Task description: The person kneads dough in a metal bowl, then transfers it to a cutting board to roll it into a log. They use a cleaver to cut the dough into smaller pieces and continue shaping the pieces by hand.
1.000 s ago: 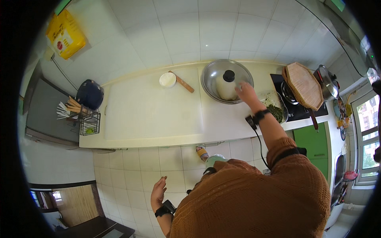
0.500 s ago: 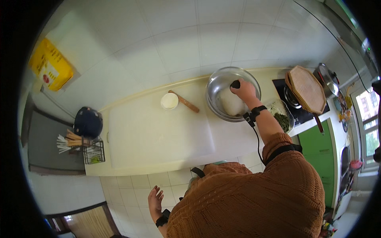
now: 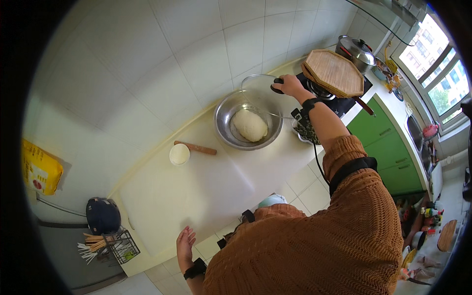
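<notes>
A pale lump of dough (image 3: pixel 250 125) lies inside a wide steel bowl (image 3: pixel 223 132) on the counter. Above the bowl's right side, a clear glass lid (image 3: pixel 268 102) is tilted and raised. Its black knob is gripped by my right hand (image 3: pixel 291 86), fingers closed round it. My left hand (image 3: pixel 185 242) hangs near the counter's front edge, empty, with its fingers loosely extended. To the left of the bowl are a wooden rolling pin (image 3: pixel 200 149) and a small round container of white powder (image 3: pixel 179 154). Chopped greens (image 3: pixel 306 132) sit in a dish partly hidden by my right arm.
Stacked octagonal wooden trays (image 3: pixel 334 73) rest over the black stove, with a lidded steel pot (image 3: pixel 356 53) behind. At the far left stand a dark blue appliance (image 3: pixel 103 215) and a wire utensil rack (image 3: pixel 123 247). A yellow packet (image 3: pixel 42 167) is by the wall.
My right hand has lifted the glass lid off the bowl toward the right, uncovering the dough. The view has turned and shifted toward the stove. My left hand remains empty.
</notes>
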`<state>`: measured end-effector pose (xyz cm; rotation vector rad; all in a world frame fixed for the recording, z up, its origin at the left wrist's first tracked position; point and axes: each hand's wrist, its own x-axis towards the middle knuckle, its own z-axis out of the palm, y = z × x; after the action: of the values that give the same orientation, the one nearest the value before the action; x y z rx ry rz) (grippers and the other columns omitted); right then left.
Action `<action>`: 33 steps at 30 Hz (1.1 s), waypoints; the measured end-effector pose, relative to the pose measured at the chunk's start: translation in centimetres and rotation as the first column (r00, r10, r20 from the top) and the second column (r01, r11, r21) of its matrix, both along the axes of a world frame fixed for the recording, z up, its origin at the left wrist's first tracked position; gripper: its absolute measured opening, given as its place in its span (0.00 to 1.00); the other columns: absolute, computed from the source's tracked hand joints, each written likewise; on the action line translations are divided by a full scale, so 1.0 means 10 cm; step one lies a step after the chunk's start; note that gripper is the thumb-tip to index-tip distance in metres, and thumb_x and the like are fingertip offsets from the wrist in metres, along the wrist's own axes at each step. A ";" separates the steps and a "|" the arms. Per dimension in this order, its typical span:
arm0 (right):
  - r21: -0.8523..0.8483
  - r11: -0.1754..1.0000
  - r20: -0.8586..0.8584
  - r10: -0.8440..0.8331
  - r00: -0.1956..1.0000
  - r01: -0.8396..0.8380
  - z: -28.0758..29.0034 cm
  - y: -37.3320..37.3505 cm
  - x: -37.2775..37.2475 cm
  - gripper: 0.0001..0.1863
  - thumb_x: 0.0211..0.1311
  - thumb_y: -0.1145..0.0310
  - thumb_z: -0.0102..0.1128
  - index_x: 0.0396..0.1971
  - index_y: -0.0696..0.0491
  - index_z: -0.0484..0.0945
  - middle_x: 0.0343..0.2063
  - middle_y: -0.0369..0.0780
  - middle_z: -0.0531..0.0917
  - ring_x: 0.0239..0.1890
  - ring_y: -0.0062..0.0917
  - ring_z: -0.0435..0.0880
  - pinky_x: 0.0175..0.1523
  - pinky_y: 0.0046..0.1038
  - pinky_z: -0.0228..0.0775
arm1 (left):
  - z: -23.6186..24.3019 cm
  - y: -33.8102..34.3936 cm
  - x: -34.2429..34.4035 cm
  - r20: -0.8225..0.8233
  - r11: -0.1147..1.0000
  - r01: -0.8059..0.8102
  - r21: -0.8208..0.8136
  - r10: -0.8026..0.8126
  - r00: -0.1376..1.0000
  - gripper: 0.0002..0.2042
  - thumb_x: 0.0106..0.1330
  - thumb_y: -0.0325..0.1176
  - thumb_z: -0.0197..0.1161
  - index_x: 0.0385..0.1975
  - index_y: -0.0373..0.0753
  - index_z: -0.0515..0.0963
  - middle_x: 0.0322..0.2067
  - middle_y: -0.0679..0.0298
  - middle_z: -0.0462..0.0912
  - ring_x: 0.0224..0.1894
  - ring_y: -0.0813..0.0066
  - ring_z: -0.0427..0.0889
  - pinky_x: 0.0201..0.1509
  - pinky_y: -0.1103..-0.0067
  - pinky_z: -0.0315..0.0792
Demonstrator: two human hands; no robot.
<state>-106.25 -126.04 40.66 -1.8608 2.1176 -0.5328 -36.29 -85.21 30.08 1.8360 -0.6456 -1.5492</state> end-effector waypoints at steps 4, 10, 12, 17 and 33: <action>0.120 0.992 -0.145 0.045 0.988 -0.028 -0.52 -0.70 -0.48 0.33 0.63 0.41 0.70 0.47 0.61 0.89 0.45 0.56 0.90 0.50 0.52 0.88 0.56 0.48 0.80 | 0.09 -0.52 -0.36 -0.051 0.983 0.183 0.019 -0.182 0.982 0.24 0.83 0.46 0.59 0.70 0.37 0.76 0.60 0.58 0.85 0.59 0.66 0.85 0.62 0.71 0.78; 0.300 0.954 -0.129 0.054 0.990 -0.013 -1.10 -1.32 -0.92 0.33 0.64 0.43 0.73 0.52 0.60 0.88 0.50 0.56 0.89 0.55 0.51 0.87 0.61 0.47 0.79 | 0.21 -1.43 -1.22 0.003 0.934 0.356 -0.028 -0.357 0.934 0.24 0.84 0.46 0.58 0.70 0.35 0.76 0.58 0.59 0.86 0.57 0.70 0.86 0.61 0.73 0.78; 0.305 0.952 -0.070 0.028 0.997 -0.005 -1.19 -1.42 -1.01 0.33 0.63 0.44 0.73 0.53 0.60 0.88 0.51 0.55 0.89 0.56 0.51 0.87 0.62 0.47 0.78 | 0.24 -1.63 -1.55 -0.034 0.929 0.360 -0.088 -0.364 0.931 0.24 0.84 0.45 0.58 0.70 0.35 0.76 0.58 0.59 0.86 0.57 0.70 0.86 0.61 0.73 0.78; 0.387 0.921 -0.060 0.061 0.996 -0.033 -1.27 -1.55 -1.15 0.32 0.69 0.45 0.70 0.61 0.56 0.85 0.55 0.52 0.89 0.55 0.47 0.88 0.58 0.46 0.79 | 0.27 -1.88 -2.08 -0.063 0.925 0.370 -0.081 -0.375 0.925 0.21 0.82 0.37 0.56 0.69 0.38 0.78 0.57 0.61 0.87 0.56 0.69 0.86 0.61 0.73 0.77; 0.394 0.916 0.118 0.036 0.992 -0.080 -1.31 -1.42 -1.33 0.39 0.62 0.40 0.73 0.59 0.60 0.80 0.36 0.49 0.89 0.28 0.36 0.87 0.35 0.39 0.81 | -0.25 -2.16 -2.74 -0.105 0.959 0.277 -0.054 -0.282 0.954 0.22 0.82 0.37 0.55 0.72 0.38 0.74 0.55 0.58 0.86 0.54 0.67 0.87 0.61 0.72 0.79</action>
<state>-119.59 -140.28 27.52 -1.6179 1.9179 -0.1635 -63.72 -106.77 27.55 1.6698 -0.9073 -1.7936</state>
